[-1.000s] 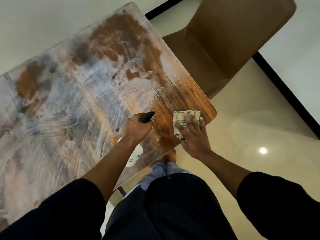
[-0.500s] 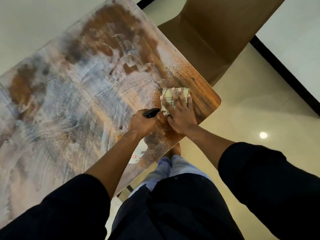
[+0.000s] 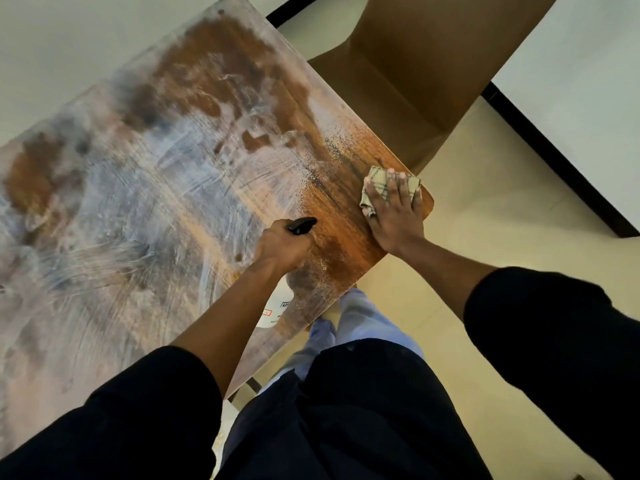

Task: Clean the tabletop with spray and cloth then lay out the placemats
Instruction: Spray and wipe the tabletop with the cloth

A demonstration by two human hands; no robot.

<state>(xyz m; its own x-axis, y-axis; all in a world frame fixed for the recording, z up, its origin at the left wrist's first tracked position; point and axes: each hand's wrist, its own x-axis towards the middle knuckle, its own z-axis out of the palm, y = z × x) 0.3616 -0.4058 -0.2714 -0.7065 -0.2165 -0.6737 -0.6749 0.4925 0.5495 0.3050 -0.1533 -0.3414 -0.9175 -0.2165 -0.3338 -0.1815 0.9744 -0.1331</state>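
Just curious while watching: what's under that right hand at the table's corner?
A folded checked cloth lies under the right hand, pressed flat on the wooden tabletop. Its edges show past the fingers; the middle of the cloth and the wood beneath are covered.

— Where's my cloth (image 3: pixel 377 183)?
— Folded, checked beige, flat at the wooden tabletop (image 3: pixel 346 216)'s near right corner.
— My spray bottle (image 3: pixel 277 308)?
— White, black nozzle, over the smeared near edge.
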